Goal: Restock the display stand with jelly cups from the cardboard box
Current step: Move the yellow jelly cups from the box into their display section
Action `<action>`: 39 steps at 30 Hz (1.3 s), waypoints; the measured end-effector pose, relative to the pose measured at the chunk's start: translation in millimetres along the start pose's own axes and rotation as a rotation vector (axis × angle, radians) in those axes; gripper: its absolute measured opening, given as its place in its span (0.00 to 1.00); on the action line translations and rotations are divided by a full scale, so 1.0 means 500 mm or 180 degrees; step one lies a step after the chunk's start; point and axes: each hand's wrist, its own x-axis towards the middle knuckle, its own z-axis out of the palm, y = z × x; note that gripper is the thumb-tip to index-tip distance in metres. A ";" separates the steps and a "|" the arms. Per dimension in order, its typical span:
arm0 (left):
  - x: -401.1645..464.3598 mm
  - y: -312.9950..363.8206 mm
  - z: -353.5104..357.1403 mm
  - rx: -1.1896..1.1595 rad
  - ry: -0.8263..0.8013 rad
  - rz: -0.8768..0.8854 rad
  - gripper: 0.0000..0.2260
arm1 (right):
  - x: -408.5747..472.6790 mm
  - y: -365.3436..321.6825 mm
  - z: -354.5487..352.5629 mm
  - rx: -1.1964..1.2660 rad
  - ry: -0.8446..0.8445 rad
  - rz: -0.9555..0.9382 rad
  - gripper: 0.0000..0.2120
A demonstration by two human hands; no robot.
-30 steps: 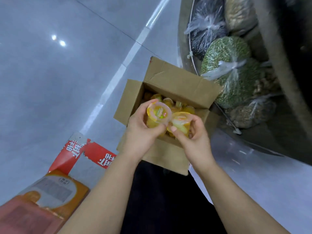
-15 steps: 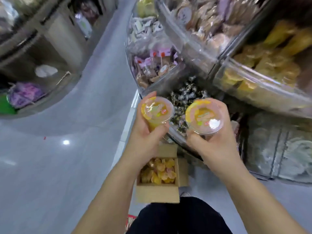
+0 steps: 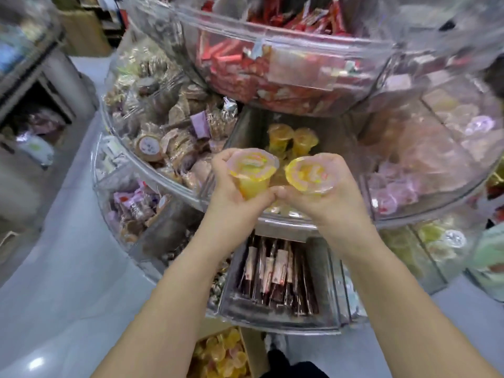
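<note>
**Two jelly cups held at the middle tier of the display stand**

We hold one jelly cup (image 3: 252, 173) in our left hand (image 3: 234, 192) and a second jelly cup (image 3: 311, 174) in our right hand (image 3: 327, 195), fingers clamped around each. Both sit above the clear front wall of the display stand (image 3: 286, 223). Behind them, yellow cups (image 3: 291, 140) stand in the same compartment. Wrapped biscuits (image 3: 169, 140) fill the left compartment, pink cups (image 3: 395, 192) the right, red packets (image 3: 245, 75) the tier above. The cardboard box (image 3: 221, 356) rests on the floor (image 3: 68, 296) below.

Both hands (image 3: 275, 192) and 2 jelly cups (image 3: 252, 170) now over the display stand (image 3: 286, 222)
</note>
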 end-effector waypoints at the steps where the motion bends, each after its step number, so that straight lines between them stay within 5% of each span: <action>1: 0.018 -0.010 0.008 -0.0006 -0.0070 -0.0188 0.28 | 0.021 0.007 -0.018 -0.0047 0.0048 0.0101 0.20; 4: 0.079 -0.048 0.022 0.0135 -0.0226 -0.0598 0.25 | 0.083 0.034 -0.066 -0.0374 -0.0072 0.0331 0.17; 15: 0.237 -0.109 0.053 0.1338 0.0592 -0.0939 0.20 | 0.234 0.137 -0.054 -0.0993 -0.0335 0.1102 0.21; 23: 0.249 -0.160 0.049 0.1814 0.0274 -0.1485 0.22 | 0.230 0.180 -0.047 -0.1170 -0.0088 0.1366 0.15; 39: 0.256 -0.162 0.074 0.1759 0.0621 -0.1516 0.22 | 0.234 0.197 -0.021 -0.1006 0.0330 0.1544 0.18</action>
